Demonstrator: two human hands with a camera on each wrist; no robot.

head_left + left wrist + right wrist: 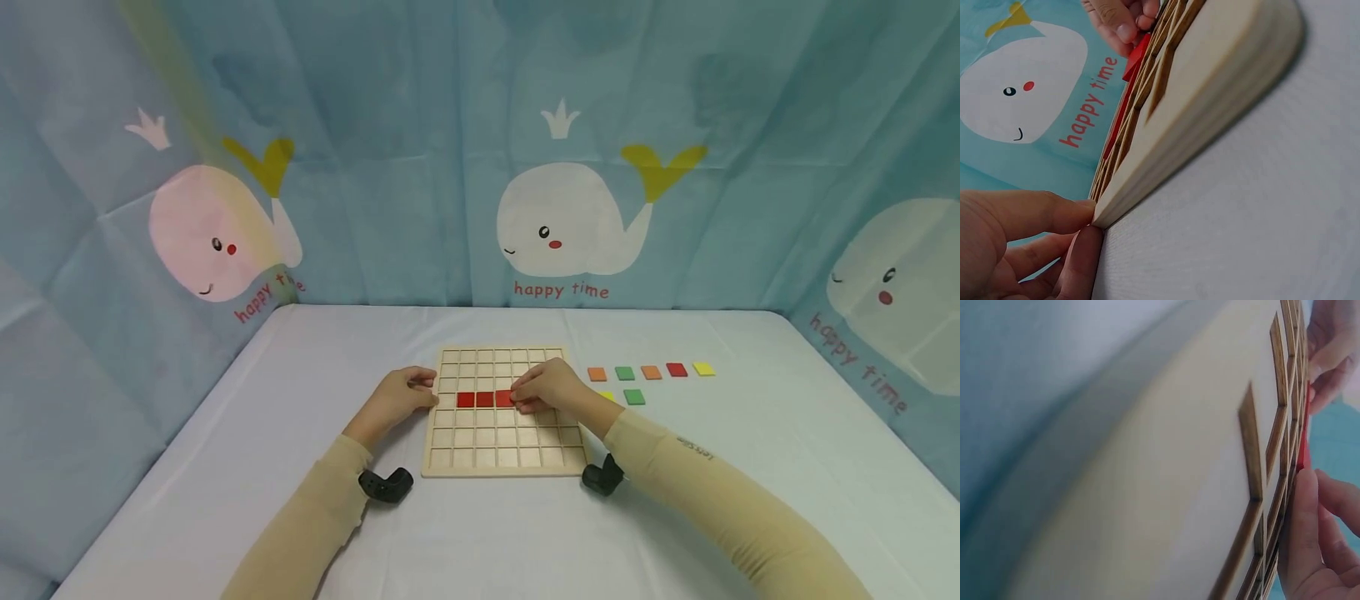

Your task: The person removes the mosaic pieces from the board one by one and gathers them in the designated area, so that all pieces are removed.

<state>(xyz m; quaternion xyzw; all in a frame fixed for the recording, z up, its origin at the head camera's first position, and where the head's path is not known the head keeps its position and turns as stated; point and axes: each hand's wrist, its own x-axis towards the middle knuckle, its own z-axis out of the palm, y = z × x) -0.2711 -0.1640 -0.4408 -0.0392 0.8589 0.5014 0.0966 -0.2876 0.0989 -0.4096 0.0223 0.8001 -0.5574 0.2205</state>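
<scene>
A square wooden grid board (463,459) lies on the white table. My left hand (397,395) pinches its left edge between thumb and finger, clearest in the left wrist view. Two red square tiles (476,400) sit side by side in one row of cells. My right hand (553,386) reaches over the board and pinches a third red tile (503,398) by its right side. That tile lies in line with the other two, and in the left wrist view the held red tile (1137,57) is tilted up from the grid.
To the right of the board lie loose tiles in two rows: orange (597,374), green (625,373), red (677,370) and yellow (703,369) ones, with another green tile (633,397) nearer. A blue whale-print cloth (420,225) hangs behind the table.
</scene>
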